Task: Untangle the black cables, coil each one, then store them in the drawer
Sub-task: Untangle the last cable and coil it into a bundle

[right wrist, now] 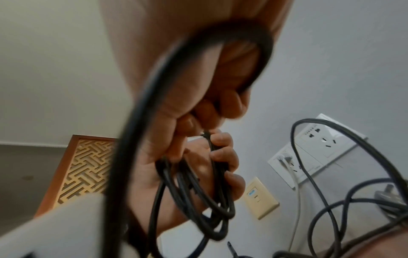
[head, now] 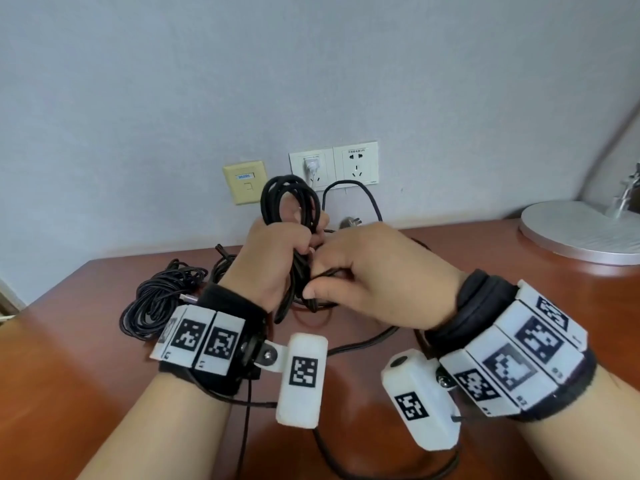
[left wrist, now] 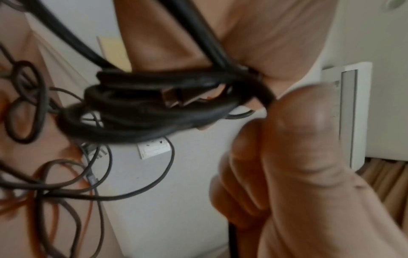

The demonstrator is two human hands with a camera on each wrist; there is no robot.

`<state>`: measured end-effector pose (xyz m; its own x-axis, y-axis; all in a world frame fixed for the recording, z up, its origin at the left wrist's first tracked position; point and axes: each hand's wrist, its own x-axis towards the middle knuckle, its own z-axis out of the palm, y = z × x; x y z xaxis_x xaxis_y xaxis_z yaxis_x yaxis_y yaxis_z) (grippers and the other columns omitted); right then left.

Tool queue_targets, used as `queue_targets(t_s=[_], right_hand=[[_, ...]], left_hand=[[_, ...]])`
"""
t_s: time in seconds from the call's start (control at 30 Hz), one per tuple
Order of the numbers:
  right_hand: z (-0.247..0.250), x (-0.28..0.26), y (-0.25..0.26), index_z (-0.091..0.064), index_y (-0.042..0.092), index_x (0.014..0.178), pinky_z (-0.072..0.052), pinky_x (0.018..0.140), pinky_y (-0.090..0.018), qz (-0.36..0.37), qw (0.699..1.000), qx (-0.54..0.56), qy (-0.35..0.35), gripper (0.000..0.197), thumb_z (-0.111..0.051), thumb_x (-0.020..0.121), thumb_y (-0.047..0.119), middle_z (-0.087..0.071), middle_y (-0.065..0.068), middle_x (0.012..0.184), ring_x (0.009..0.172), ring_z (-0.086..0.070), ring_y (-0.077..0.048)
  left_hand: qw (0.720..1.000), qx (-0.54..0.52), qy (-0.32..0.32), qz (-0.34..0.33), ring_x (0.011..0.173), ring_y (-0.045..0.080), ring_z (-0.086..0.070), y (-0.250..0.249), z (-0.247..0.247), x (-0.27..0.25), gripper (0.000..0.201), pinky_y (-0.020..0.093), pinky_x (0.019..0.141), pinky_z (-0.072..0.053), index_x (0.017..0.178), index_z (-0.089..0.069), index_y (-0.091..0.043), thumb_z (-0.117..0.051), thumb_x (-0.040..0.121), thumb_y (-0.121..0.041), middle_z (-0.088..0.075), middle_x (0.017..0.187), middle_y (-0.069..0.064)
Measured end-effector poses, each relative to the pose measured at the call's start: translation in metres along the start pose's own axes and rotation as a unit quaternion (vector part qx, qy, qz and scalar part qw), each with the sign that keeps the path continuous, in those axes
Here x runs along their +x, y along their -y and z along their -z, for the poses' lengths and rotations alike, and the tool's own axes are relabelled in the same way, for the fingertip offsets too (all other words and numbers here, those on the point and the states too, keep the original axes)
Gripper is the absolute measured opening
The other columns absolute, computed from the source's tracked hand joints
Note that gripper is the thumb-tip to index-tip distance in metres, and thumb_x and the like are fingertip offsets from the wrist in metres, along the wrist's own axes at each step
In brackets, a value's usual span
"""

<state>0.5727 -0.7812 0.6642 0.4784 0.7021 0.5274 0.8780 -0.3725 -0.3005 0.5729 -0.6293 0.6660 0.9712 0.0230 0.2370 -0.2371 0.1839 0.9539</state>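
Left hand [head: 277,258] raised above the worktop [head: 450,251], fingers curled round a coil [head: 289,202] of black cable; loops stand up past the knuckles. Right hand [head: 377,271] just beside it, thumb and fingers pinching the cable's loose strand [right wrist: 137,122] at the coil's waist. A second coil [head: 156,303] lies on the worktop, left of the wrists. More loose cable [head: 363,341] trails beneath the hands. Wall sockets [head: 334,164] behind.

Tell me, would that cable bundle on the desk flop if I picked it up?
Probably floppy: the bundle lies in loose, uneven loops. Likely light, since its cord looks thin. Nothing visibly ties it, so loops may spill apart.
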Motion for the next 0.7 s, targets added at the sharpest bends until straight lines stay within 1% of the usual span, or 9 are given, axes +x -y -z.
queue_targets(t_s=[0.1, 0.2, 0.27, 0.37, 0.43, 0.47, 0.53, 0.57, 0.7], right_hand=[[0.005, 0.0, -0.002, -0.056, 0.026, 0.066, -0.045, 0.061, -0.026, -0.054, 0.997, 0.015, -0.049, 0.032, -0.08, 0.071, 0.046, -0.062, 0.007, 0.066, 0.061, -0.054, -0.009], [0.008, -0.002, -0.001, -0.06, 0.024, 0.082, -0.041, 0.064, -0.015, -0.043, 0.996, 0.07, -0.034, 0.016, -0.075, 0.082, 0.025, -0.06, 0.012, 0.071, 0.067, -0.055, -0.005], [0.012, -0.004, -0.002, -0.058, 0.022, 0.092, -0.042, 0.068, -0.011, -0.035, 0.994, 0.102, -0.027, 0.015, -0.065, 0.089, 0.01, -0.056, 0.016, 0.07, 0.07, -0.059, -0.002], [0.014, -0.003, -0.002, -0.055, 0.019, 0.091, -0.049, 0.07, -0.02, -0.033, 0.992, 0.1, -0.067, 0.016, -0.067, 0.086, 0.011, -0.062, 0.011, 0.073, 0.072, -0.065, -0.007], [0.013, -0.002, -0.002, -0.052, 0.022, 0.084, -0.049, 0.065, -0.021, -0.055, 0.988, 0.093, -0.11, 0.024, -0.075, 0.079, 0.016, -0.064, 0.007, 0.071, 0.065, -0.062, -0.006], [0.012, -0.002, -0.002, -0.049, 0.024, 0.081, -0.047, 0.061, -0.019, -0.07, 0.986, 0.084, -0.129, 0.031, -0.079, 0.075, 0.018, -0.063, 0.006, 0.069, 0.062, -0.059, -0.007], [0.01, 0.0, -0.002, -0.047, 0.023, 0.08, -0.045, 0.057, -0.022, -0.107, 0.979, 0.084, -0.152, 0.04, -0.085, 0.068, 0.022, -0.06, 0.006, 0.066, 0.057, -0.055, -0.008], [0.01, 0.0, -0.002, -0.049, 0.021, 0.083, -0.046, 0.056, -0.023, -0.129, 0.974, 0.1, -0.159, 0.041, -0.086, 0.067, 0.024, -0.06, 0.004, 0.065, 0.056, -0.055, -0.009], [0.01, 0.0, -0.006, -0.05, 0.018, 0.101, -0.037, 0.046, -0.015, -0.224, 0.944, 0.181, -0.159, 0.027, -0.071, 0.085, 0.025, -0.056, 0.002, 0.057, 0.042, -0.047, -0.007]], left_hand=[[0.999, 0.042, 0.021, -0.002, 0.071, 0.026, -0.04, 0.003, 0.001, -0.002, 0.042, 0.036, 0.062, -0.035, 0.081, -0.049, 0.011, -0.048, 0.04, 0.005, -0.043, 0.08, 0.011], [0.997, 0.061, 0.042, 0.022, 0.075, 0.026, -0.044, 0.005, 0.001, -0.006, 0.023, 0.038, 0.069, -0.038, 0.068, -0.055, 0.002, -0.07, 0.054, -0.01, -0.047, 0.077, 0.011], [0.995, 0.063, 0.069, 0.034, 0.081, 0.028, -0.048, 0.007, 0.0, -0.01, 0.037, 0.04, 0.079, -0.039, 0.065, -0.069, -0.02, -0.065, 0.081, -0.053, -0.053, 0.08, 0.014], [0.981, 0.098, 0.164, 0.04, 0.093, 0.031, -0.043, 0.007, 0.001, -0.012, 0.073, 0.047, 0.085, -0.035, 0.08, -0.071, -0.023, -0.065, 0.049, -0.088, -0.049, 0.099, 0.018], [0.959, 0.165, 0.228, 0.026, 0.085, 0.026, -0.052, 0.012, 0.007, -0.008, 0.074, 0.038, 0.083, -0.042, 0.083, -0.067, -0.005, -0.08, 0.054, -0.072, -0.057, 0.085, 0.015], [0.951, 0.193, 0.24, 0.025, 0.08, 0.02, -0.056, 0.013, 0.008, -0.007, 0.053, 0.032, 0.08, -0.045, 0.079, -0.066, -0.006, -0.088, 0.055, -0.048, -0.059, 0.077, 0.009], [0.95, 0.195, 0.242, 0.044, 0.069, 0.009, -0.055, 0.011, 0.006, -0.007, 0.019, 0.023, 0.072, -0.045, 0.066, -0.066, -0.016, -0.075, 0.051, -0.007, -0.057, 0.066, -0.003], [0.953, 0.185, 0.233, 0.052, 0.066, 0.006, -0.055, 0.011, 0.005, -0.007, 0.024, 0.022, 0.07, -0.045, 0.063, -0.067, -0.019, -0.063, 0.053, 0.002, -0.057, 0.063, -0.006], [0.989, 0.095, 0.095, 0.068, 0.06, 0.009, -0.052, 0.015, 0.006, -0.002, 0.029, 0.029, 0.065, -0.037, 0.076, -0.062, -0.006, -0.049, 0.051, 0.002, -0.056, 0.064, 0.0]])
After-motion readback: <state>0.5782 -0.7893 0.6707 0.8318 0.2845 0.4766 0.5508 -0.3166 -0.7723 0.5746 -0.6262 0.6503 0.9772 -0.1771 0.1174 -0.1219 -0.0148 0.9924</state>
